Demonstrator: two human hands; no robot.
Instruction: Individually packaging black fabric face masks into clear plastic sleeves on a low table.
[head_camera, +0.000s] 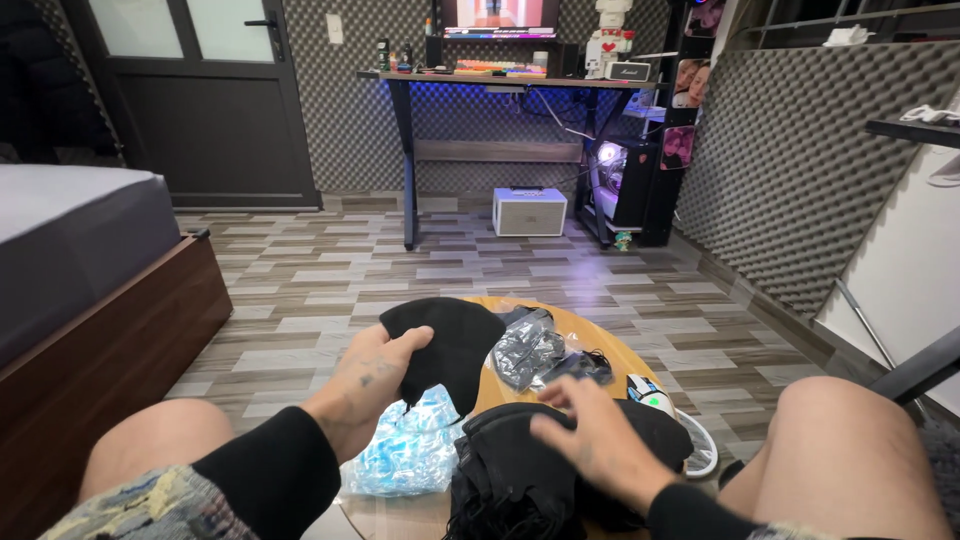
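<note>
- The fingers (408, 345) of the left hand (372, 372) are pinched on the edge of a soft black fabric face mask (447, 345), rounded like a dome, which is held up just above the round wooden worktop (600, 345).
- The fingers (572, 392) of the right hand (590, 435) are spread and released, laid flat on top of a stack of black fabric masks (520, 480); nothing is gripped by them.
- The stack is seen at the near edge of the worktop, between the knees; its layers look limp and matte, with thin loops hanging at the front.
- A crinkled, clear bluish plastic bag (410, 455) lies just beside the stack on its left, partly under the held mask.
- A glossy, creased clear plastic packet of dark items (530, 352) rests behind the right hand, near the middle of the worktop; its contents are hard to make out.
- A small white object with a green spot (650, 395) is seen at the right rim, partly hidden by the hand and too small to identify.
- The worktop's near part is covered by the stack and the bag, and the stack's lower edge is cut off by the frame.
- Both forearms are covered by black sleeves.
</note>
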